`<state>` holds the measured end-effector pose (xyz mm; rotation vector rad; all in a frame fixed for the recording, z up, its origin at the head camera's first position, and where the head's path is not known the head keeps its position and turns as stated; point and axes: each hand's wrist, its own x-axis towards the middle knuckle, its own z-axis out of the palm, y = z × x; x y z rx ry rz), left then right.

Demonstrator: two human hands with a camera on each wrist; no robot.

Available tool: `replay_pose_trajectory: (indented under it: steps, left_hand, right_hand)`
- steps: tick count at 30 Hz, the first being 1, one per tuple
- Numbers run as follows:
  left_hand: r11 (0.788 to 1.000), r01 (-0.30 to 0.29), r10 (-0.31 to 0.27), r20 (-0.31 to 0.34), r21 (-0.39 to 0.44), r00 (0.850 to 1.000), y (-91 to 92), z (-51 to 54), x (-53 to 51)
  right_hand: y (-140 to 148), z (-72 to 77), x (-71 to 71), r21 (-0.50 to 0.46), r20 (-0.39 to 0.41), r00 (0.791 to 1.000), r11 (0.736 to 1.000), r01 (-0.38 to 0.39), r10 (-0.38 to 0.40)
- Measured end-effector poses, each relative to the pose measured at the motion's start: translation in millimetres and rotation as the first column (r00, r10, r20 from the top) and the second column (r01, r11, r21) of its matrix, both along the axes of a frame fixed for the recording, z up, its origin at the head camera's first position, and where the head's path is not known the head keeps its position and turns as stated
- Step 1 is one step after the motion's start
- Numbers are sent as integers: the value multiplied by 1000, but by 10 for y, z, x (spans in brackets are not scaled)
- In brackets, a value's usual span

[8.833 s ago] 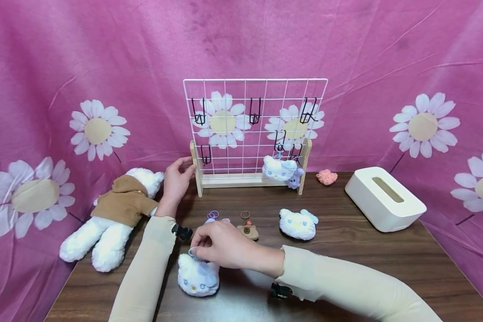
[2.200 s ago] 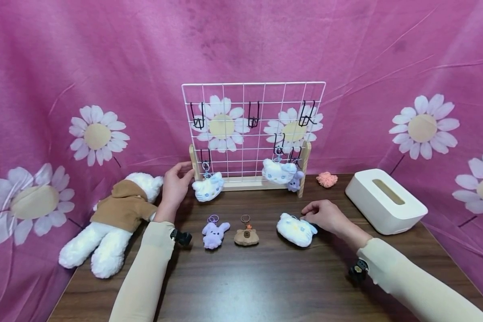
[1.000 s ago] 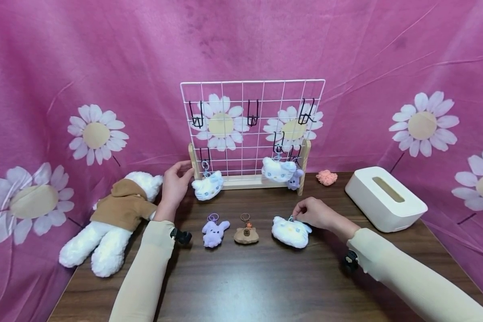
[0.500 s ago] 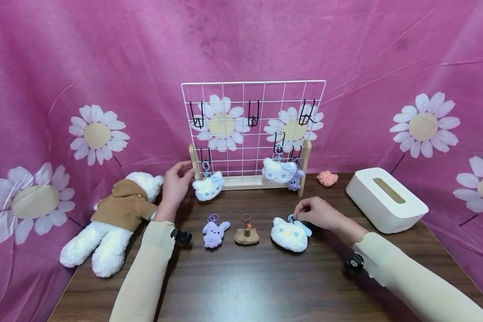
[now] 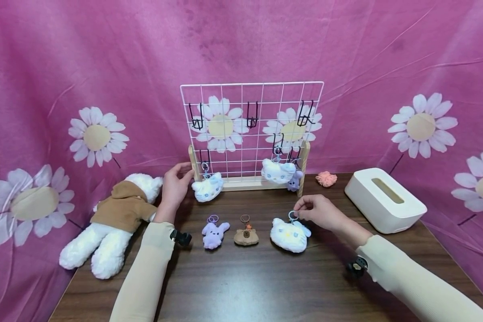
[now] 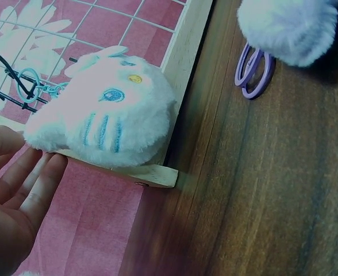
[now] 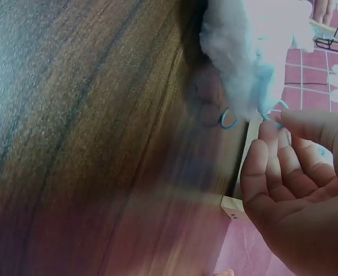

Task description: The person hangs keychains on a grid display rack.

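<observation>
My right hand (image 5: 319, 213) pinches the light blue key ring (image 5: 292, 215) of a white plush cat keychain (image 5: 288, 235) at the right of the table. In the right wrist view, the thumb and fingertips meet at this ring, below the white plush (image 7: 232, 52). My left hand (image 5: 175, 185) holds the left wooden post (image 6: 157, 175) of a white wire grid rack (image 5: 241, 83), thumb and fingers at its edge. Beside that hand, another white cat keychain (image 6: 120, 109) hangs from a black hook (image 6: 16, 83). A third cat keychain (image 5: 277, 171) hangs at the rack's right.
A purple plush keychain (image 5: 213, 235) and a brown one (image 5: 246, 237) lie in front of the rack. Another purple plush (image 5: 294, 182) hangs behind the right cat. A teddy bear (image 5: 122, 205) lies left; a pink fluffy thing (image 5: 326, 179) and a white tissue box (image 5: 370, 203) are right.
Since the oldest frame, a cat keychain has gone onto the lower left hook. My right hand has moved right and taken the other cat's ring, which now stands up. The left hand stays at the post.
</observation>
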<state>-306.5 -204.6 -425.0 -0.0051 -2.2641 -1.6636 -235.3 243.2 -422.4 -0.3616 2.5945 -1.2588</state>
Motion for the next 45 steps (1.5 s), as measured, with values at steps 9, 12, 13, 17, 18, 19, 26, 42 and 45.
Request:
replay_pose_trajectory:
  steps: [9,12,13,17,18,19,26,42,45]
  left_hand:
    - [999,13,-13,-4,29,1000,6,-7,7]
    - [1000,16,-16,4,27,1000,7,-5,4]
    - [1000,16,-17,7,23,1000,6,-4,3]
    - [1000,14,-15,13,9,1000,6,3,3]
    - [1000,15,-15,13,7,1000,7,5,2]
    - [1000,14,-14,13,4,1000,7,8,0]
    - [1000,14,-14,11,2,1000,2,10,-12]
    - [1000,8,-8,34,-4,999,-4,30,24]
    - [1000,11,-11,33,0,999,-3,38,26]
  right_hand:
    - [39,31,24,70,-68,998,998,-3,8]
    - [48,61,37,98,-100,995,995,3,7]
    - [50,70,40,104,-107,994,995,8,3]
    - [53,111,49,117,-119,993,993,28,-14]
    - [54,123,52,117,-120,993,993,31,-16]
    - [55,132,54,114,-119,993,993,34,-20]
    - [53,188,75,61,-87,995,997,48,-42]
    - [8,359,166,54,-172,984,997,55,-45]
    - [8,397,177,86,-211,976,994,67,-48]
